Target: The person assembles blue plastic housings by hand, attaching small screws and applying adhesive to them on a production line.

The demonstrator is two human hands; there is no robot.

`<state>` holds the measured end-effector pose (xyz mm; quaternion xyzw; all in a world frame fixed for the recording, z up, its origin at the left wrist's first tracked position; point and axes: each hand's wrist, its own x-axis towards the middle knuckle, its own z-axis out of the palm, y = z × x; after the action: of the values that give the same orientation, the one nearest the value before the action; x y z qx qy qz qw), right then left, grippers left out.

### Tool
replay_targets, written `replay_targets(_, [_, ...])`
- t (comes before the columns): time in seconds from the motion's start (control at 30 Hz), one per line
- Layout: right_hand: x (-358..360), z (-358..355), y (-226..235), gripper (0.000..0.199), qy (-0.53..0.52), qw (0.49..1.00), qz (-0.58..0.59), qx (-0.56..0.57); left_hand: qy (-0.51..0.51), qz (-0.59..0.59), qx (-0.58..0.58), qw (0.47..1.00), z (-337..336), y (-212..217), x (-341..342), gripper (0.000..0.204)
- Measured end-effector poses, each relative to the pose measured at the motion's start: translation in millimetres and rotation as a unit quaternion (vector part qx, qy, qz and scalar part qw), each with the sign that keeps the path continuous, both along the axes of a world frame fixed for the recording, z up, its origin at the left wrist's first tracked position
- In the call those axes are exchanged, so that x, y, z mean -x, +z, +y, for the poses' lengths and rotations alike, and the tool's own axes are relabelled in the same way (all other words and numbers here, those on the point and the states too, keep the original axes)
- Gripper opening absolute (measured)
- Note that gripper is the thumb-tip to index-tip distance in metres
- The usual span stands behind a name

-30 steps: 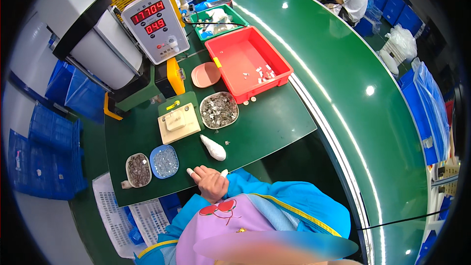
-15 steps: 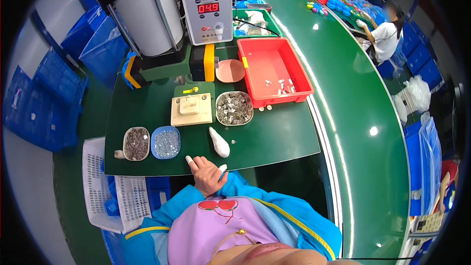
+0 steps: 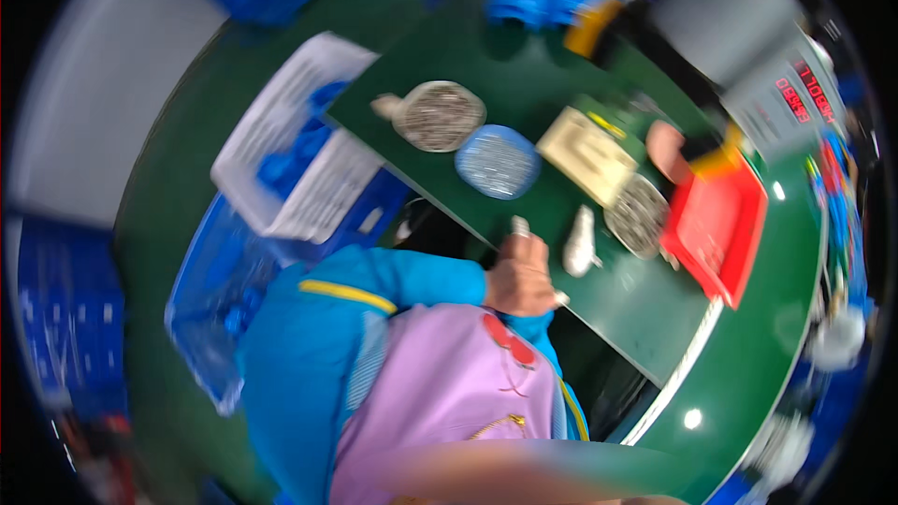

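Note:
My left hand (image 3: pixel 517 282) lies over my right hand at the table's near edge. Most of the right hand is hidden beneath it. Two white-covered fingertips show around the overlapping hands, which are blurred. I see nothing held between them. Just right of them lies a white, tapered, wrapped-looking object (image 3: pixel 581 243), apart from the hands. Beyond the hands sit a blue bowl (image 3: pixel 498 161) of small clear pieces and a pale bowl (image 3: pixel 440 116) of brownish-grey pieces. Another bowl (image 3: pixel 638 215) of greyish pieces stands beside a cream fixture block (image 3: pixel 587 157).
A red tray (image 3: pixel 718 229) stands at the right, near a machine with a red digital display (image 3: pixel 793 98). A pinkish dish (image 3: pixel 666 150) sits near it. To the left are a white perforated basket (image 3: pixel 248 164) and a blue bin (image 3: pixel 201 318). A green surface (image 3: pixel 687 425) curves along the right.
The view has swung left and tilted, so the table now slants and sits further right. My hands remain together near the table edge. The bowls keep their places on the table.

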<state>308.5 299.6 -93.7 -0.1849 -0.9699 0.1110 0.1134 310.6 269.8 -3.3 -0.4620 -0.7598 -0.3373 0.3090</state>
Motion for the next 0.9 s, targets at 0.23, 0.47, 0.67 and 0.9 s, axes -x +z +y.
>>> replay_targets(0.23, [0,44,46,0.031,0.355,0.903,0.176,0.165,0.132,-0.222,-0.24,0.936,-106,31,17,0.028])
replay_targets(0.47, [3,13,64,0.032,0.396,0.877,0.158,0.22,0.508,-0.156,-0.541,0.652,-411,-38,55,0.032])
replay_targets(0.67, [9,6,47,0.026,0.311,0.926,0.113,0.181,0.738,-0.536,-0.114,0.394,-604,-207,36,0.056])
replay_targets(0.9, [11,-1,36,0.027,0.312,0.928,0.171,0.113,0.709,-0.547,-0.028,0.444,-666,-285,42,0.064])
